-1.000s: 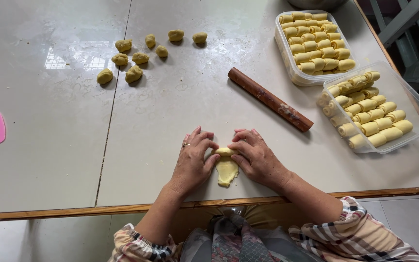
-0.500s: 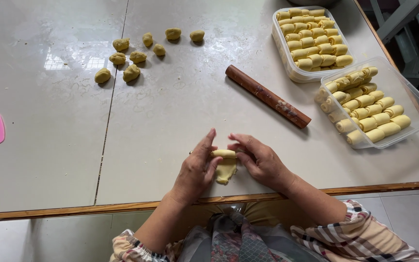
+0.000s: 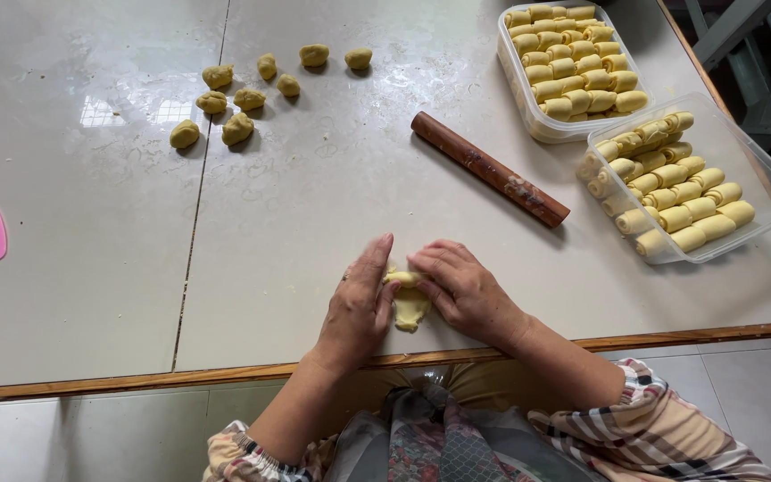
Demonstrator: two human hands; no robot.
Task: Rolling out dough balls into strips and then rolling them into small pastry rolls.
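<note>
I see my left hand point(image 3: 360, 308) and right hand point(image 3: 464, 290) pressed from both sides on a dough piece point(image 3: 409, 302), fingers curled on it. It lies on the surface point(image 3: 332, 205) near the front edge, with the rolling pin point(image 3: 490, 170) well beyond.

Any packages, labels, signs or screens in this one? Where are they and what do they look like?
No labels, signs or screens.
Far tub: clear rectangular plastic container, top right of the table, packed with yellow dough rolls.
Near tub: clear rectangular plastic container at the right edge, set at an angle, partly filled with rows of yellow dough rolls.
</note>
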